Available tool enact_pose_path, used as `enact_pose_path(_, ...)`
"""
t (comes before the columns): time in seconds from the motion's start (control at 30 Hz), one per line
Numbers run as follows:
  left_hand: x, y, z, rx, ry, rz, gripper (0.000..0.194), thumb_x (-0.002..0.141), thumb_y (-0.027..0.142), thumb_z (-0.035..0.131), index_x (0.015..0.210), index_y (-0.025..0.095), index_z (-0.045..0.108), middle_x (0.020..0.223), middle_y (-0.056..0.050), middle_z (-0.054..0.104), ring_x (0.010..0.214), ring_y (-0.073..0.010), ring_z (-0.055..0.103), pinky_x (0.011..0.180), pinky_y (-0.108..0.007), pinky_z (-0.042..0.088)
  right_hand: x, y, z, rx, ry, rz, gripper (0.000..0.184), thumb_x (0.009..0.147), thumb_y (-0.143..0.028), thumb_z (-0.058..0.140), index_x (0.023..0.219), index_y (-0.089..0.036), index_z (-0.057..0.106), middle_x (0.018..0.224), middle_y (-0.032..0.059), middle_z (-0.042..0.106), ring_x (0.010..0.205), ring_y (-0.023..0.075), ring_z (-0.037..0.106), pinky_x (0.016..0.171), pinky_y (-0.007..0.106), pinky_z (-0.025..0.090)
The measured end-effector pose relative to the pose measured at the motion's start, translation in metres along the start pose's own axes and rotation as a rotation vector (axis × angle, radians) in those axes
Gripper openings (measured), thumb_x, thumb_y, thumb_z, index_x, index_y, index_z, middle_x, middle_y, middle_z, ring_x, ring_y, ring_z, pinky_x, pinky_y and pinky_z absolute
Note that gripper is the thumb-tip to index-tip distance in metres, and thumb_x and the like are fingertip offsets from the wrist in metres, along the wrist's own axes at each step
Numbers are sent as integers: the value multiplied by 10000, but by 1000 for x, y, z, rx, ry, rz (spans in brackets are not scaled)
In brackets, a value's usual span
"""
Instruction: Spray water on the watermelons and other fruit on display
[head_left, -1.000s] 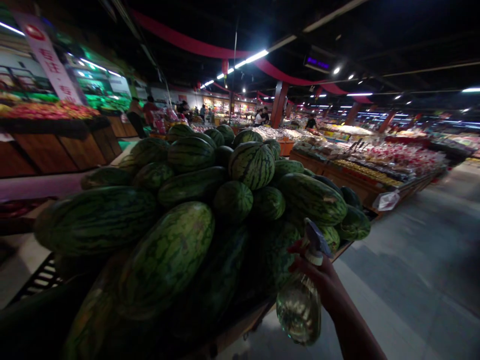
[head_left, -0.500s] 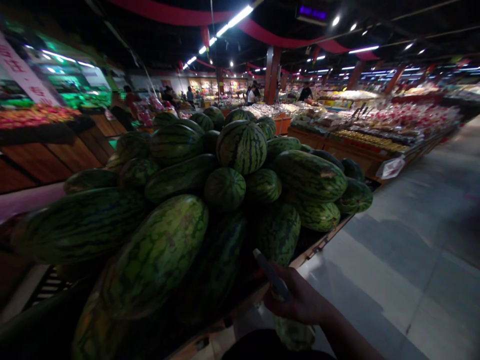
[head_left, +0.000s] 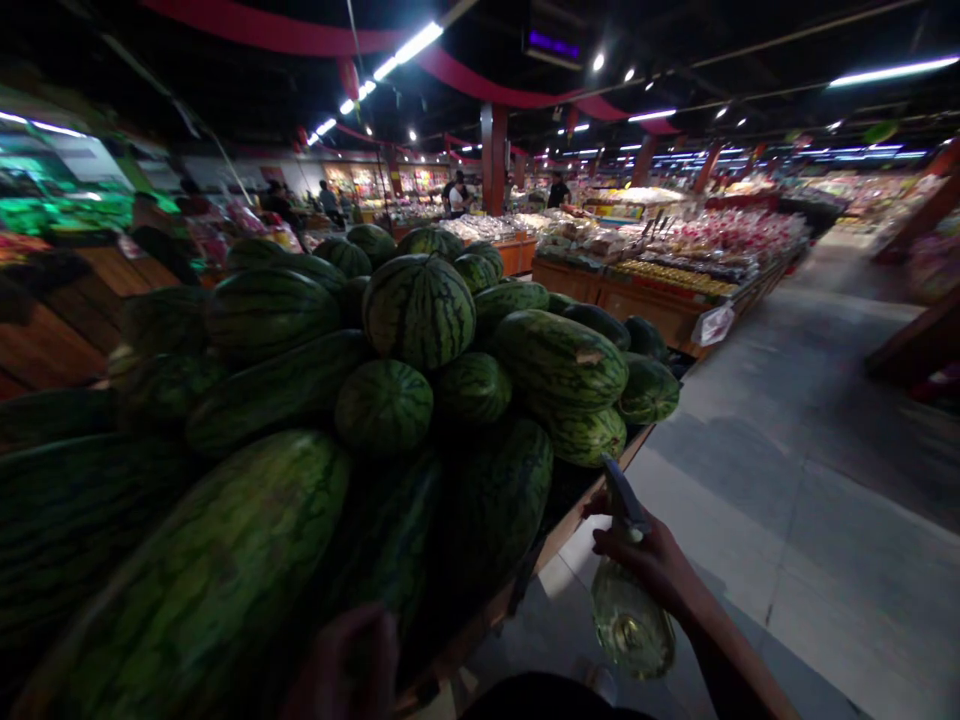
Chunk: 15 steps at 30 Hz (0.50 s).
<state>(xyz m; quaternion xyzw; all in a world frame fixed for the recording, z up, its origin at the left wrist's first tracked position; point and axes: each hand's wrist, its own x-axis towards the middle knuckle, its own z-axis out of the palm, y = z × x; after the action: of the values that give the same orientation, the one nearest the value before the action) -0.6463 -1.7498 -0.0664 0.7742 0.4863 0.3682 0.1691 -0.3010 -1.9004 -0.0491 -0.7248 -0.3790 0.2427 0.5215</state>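
Readable text: none can be made out in this view.
Hanging LED sign [head_left: 553, 44]: purple glowing characters on a dark box under the ceiling, too small and blurred to read.
White card [head_left: 713, 324]: tilted on the front edge of the wooden display bench [head_left: 645, 310]; any print on it is too small to read.
Back-wall boards [head_left: 420, 180]: a row of colourful panels in the distance, too blurred to show any words.
Green-lit panels [head_left: 67, 197]: bright signage at the left edge, with no legible characters.
Spray bottle [head_left: 628, 620]: clear body with a trigger head; no readable label shows on it.
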Motion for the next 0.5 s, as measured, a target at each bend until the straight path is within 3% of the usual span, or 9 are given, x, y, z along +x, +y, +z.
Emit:
enact_pose_path(0.07,24,26,33,-92,57,134,231,954,438,579,975,258,721,896,-30,798,802,-221,759,703,-339,624,5,-7,-4,-13,-31,-26,454,828,-454,721,1217,-226,668,1175,98,731,953,274,696,808,409,578)
enact_pose_path(0.13,50,58,67,-184,19,338,202,971,393,570,1007,242,698,869,-28,788,774,-199,757,697,-313,620,12,-20,-3,-39,-114,-91,440,823,-387,719,1228,-226,660,1181,82,722,985,269,675,844,401,545)
enact_pose_path(0.27,86,104,130,-28,-25,520,217,956,363,585,1080,210,674,1014,-99,772,948,-264,748,838,-418,626,30,-58,9,-12,-315,-232,395,802,-284,723,1183,-216,642,937,-8,680,811,179,603,737,298,478)
enact_pose_path(0.4,92,106,172,237,28,540,453,932,391,638,1283,107,605,1239,-220,711,1115,-359,706,924,-507,596,55,-83,14,42,-355,-285,349,783,-280,733,1102,-183,630,846,-30,632,726,136,537,673,261,437)
enact_pose_path(0.5,88,99,181,296,9,502,464,981,435,592,1306,104,585,1278,-215,686,1152,-363,679,954,-523,577,75,-81,4,86,-279,-307,295,799,-307,725,1049,-188,624,834,-33,587,714,127,501,652,257,427)
